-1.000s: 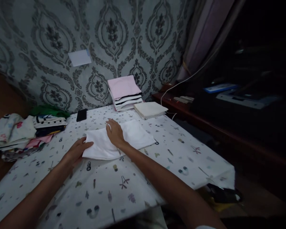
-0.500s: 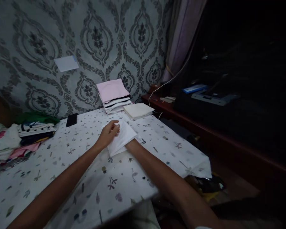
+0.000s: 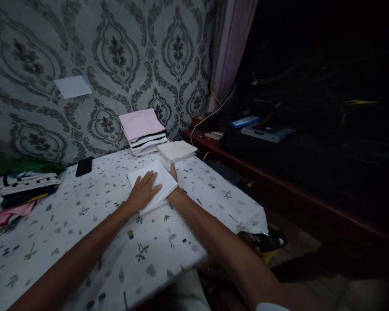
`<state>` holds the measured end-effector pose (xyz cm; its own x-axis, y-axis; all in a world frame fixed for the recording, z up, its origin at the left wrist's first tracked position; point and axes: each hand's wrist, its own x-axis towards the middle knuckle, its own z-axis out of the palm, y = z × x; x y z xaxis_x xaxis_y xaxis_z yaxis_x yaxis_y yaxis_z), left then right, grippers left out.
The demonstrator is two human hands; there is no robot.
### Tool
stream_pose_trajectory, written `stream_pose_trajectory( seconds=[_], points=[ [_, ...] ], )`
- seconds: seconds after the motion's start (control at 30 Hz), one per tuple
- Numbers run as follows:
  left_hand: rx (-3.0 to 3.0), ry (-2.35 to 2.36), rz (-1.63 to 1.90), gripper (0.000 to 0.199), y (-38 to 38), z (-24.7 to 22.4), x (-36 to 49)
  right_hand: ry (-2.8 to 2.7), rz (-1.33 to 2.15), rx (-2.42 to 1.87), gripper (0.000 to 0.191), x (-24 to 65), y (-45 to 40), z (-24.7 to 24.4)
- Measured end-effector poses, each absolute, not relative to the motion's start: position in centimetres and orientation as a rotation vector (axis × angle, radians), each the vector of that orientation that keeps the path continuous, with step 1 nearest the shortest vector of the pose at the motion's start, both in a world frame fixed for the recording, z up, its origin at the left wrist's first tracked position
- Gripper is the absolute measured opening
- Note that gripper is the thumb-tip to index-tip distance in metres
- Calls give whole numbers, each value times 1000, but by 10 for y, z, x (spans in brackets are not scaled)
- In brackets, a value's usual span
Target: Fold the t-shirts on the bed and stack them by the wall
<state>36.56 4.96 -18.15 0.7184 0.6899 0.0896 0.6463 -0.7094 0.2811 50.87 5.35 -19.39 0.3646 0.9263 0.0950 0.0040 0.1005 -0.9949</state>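
Note:
A folded white cloth (image 3: 164,178) lies on the patterned table cover in front of me. My left hand (image 3: 144,192) rests flat on top of it, fingers spread. At the cloth's right edge is my right hand (image 3: 173,172), mostly covered by the fabric. Only its thumb sticks out past the far side, and the other fingers are hidden. Just behind the cloth sits a low stack of folded cream fabric (image 3: 177,151). A taller pile of folded cloths (image 3: 142,125), pink on top with white and black layers below, stands against the wall.
A dark phone (image 3: 84,166) lies near the table's back edge. Folded clothes (image 3: 29,183) are piled at the left. On the right, a dark red ledge (image 3: 220,149) carries small items and a white cable (image 3: 207,117). The table cover (image 3: 168,259) hangs over the near right edge.
My left hand has flattened from a curled pose and spread its fingers on the cloth. The right thumb now shows beyond the cloth's edge. The view has shifted to the right.

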Motion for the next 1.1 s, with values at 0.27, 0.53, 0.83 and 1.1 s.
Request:
stream_pose_trajectory(
  seconds=[0.27, 0.53, 0.83, 1.1],
  points=[
    [2782, 1041, 152, 75, 52, -182, 377, -779, 1098, -1071, 87, 547, 55, -203],
    [2823, 861, 0, 79, 60, -181, 387, -953, 808, -1096, 41, 561, 51, -190],
    [2787, 552, 135, 63, 54, -170, 375, -1934, 529, -1521, 34, 520, 79, -182],
    [2628, 732, 315, 57, 72, -182, 328, -1893, 390, -1726, 40, 533, 76, -202]
  ],
)
